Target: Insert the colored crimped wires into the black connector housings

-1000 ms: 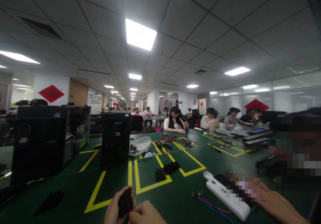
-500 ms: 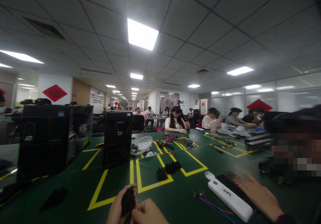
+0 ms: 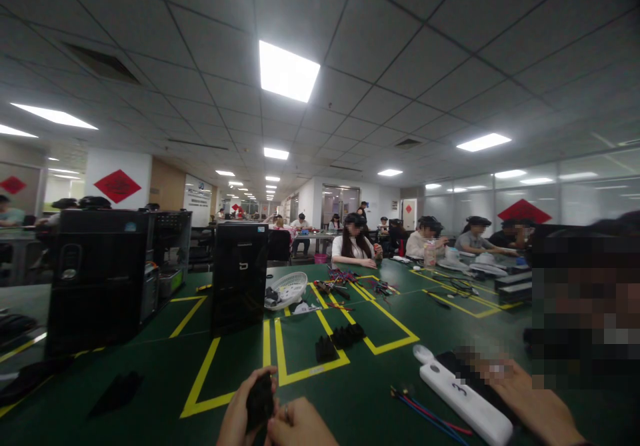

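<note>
Left hand (image 3: 240,405) clasps 1 black piece (image 3: 259,401), right hand (image 3: 304,425) bunched at its lower edge, pinch unclear; handling looks unfinished, other black parts (image 3: 326,349) on table (image 3: 370,393).

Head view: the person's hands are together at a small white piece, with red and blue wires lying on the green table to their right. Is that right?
Not quite: the piece at the left hand and right hand is black, not white, as the head view shows. The red and blue wires do lie on the green table to their right.
</note>
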Demonstrator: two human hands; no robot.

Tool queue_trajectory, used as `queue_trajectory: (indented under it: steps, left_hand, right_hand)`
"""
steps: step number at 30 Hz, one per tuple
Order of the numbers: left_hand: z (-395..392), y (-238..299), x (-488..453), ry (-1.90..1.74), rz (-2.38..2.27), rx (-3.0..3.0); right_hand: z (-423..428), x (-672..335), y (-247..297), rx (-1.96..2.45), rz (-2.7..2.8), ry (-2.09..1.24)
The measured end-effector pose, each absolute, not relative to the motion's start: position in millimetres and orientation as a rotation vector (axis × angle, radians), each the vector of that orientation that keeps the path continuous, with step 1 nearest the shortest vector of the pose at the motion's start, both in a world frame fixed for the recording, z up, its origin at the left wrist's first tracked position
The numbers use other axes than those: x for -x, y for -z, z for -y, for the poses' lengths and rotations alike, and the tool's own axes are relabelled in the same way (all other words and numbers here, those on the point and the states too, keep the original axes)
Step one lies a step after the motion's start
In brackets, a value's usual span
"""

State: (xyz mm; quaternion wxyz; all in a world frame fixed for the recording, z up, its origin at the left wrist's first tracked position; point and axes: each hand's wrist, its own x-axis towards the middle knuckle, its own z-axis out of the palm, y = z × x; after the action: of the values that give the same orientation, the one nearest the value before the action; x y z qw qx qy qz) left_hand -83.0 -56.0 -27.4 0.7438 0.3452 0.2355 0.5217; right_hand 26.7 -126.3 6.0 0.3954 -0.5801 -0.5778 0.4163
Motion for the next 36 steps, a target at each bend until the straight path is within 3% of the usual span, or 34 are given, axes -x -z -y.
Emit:
queue_trajectory:
  steps: [22, 36]
  left_hand:
    - [56, 26, 84, -1.18, -0.552, -0.646]
    - [64, -24, 67, -1.196, -0.417, -0.608]
  right_hand:
    - [128, -24, -3, 1.448, 1.461, -1.02]
    - [120, -21, -6, 1.207, 1.255, -1.093]
